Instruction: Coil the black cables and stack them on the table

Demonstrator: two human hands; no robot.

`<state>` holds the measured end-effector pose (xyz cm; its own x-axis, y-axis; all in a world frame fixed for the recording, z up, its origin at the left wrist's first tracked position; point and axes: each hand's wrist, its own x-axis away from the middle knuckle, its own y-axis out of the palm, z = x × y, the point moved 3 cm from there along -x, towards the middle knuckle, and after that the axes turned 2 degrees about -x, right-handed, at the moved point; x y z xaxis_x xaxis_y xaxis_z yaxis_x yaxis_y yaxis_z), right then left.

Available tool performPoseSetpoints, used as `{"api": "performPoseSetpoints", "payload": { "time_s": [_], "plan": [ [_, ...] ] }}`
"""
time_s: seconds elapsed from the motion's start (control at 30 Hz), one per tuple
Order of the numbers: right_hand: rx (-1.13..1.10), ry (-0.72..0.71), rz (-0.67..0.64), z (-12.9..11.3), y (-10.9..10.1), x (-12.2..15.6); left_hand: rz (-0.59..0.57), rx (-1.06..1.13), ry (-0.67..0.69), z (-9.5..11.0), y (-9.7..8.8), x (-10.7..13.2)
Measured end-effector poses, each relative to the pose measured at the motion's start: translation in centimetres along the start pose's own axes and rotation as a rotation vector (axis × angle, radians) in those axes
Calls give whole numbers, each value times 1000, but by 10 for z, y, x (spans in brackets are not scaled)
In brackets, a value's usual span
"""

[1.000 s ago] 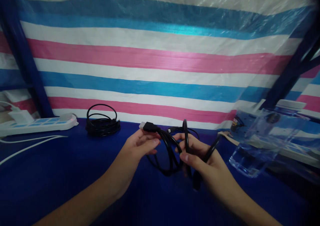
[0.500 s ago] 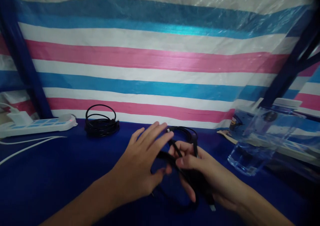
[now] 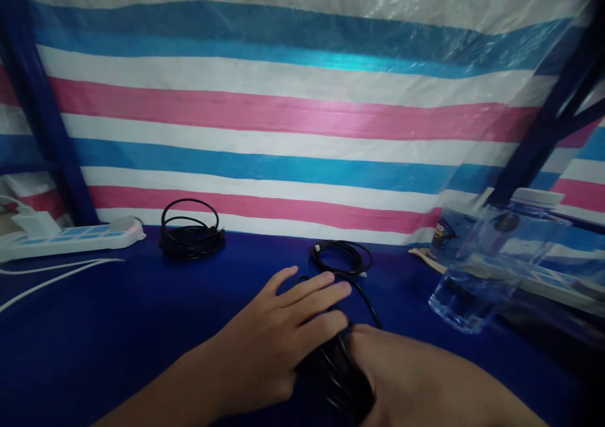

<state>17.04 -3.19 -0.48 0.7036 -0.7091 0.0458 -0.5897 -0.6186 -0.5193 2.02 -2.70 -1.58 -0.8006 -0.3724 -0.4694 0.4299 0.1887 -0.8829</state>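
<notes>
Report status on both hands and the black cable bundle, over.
Left hand open over black cable bundle. Right hand against it, fingers hidden. Bundle partly covered. Another coiled cable lies just beyond.

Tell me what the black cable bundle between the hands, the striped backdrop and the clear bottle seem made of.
Cable bundle: probably rubber or plastic sheathing; black, smooth, with glossy highlights.
Striped backdrop: likely plastic sheeting; creased, with shiny glare.
Clear bottle: apparently plastic, though glass isn't excluded; transparent, bluish.
</notes>
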Motion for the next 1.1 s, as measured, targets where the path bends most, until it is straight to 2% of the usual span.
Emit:
{"api": "performPoseSetpoints", "payload": {
  "time_s": [0.07,0.1,0.17,0.27,0.33,0.4,0.47,0.53,0.6,0.67,0.73,0.77,0.83,0.93,1.0,1.03,1.07,1.1],
  "plan": [
    [223,24,-31,1,0,0,-33,23,-34,-3,5,0],
    [344,28,-10,0,-2,0,-33,60,-104,-6,7,-1],
    [498,7,112,-4,-9,0,3,217,-354,-15,7,-1],
    [402,-69,283,-8,-19,0,61,688,-707,-23,3,-1],
    [325,-125,353,-7,-23,-1,56,970,-784,-22,-2,-3],
    [305,-178,424,-3,-25,-3,16,1012,-773,-22,-7,-4],
    [321,-219,469,3,-27,-6,6,856,-753,-26,-9,-4],
    [373,-223,467,10,-28,-11,55,675,-760,-32,-5,-2],
    [427,-174,450,17,-30,-16,172,619,-808,-39,3,0],
    [435,-113,434,21,-34,-19,324,752,-857,-44,14,2],
    [395,-68,399,23,-38,-20,418,1025,-880,-48,27,4],
    [375,-49,369,23,-40,-18,417,1157,-878,-49,33,4],
    [356,-6,292,22,-43,-15,336,1346,-826,-51,43,6],
    [350,63,153,25,-46,-10,76,1498,-659,-50,52,10],
    [261,93,118,30,-47,-11,-78,1552,-569,-45,55,11],
    [193,93,146,34,-48,-14,-81,1572,-556,-42,55,11],
    [122,84,197,37,-48,-17,-12,1607,-569,-39,53,9],
    [47,73,266,41,-46,-22,123,1657,-608,-35,50,6]
  ]
}}
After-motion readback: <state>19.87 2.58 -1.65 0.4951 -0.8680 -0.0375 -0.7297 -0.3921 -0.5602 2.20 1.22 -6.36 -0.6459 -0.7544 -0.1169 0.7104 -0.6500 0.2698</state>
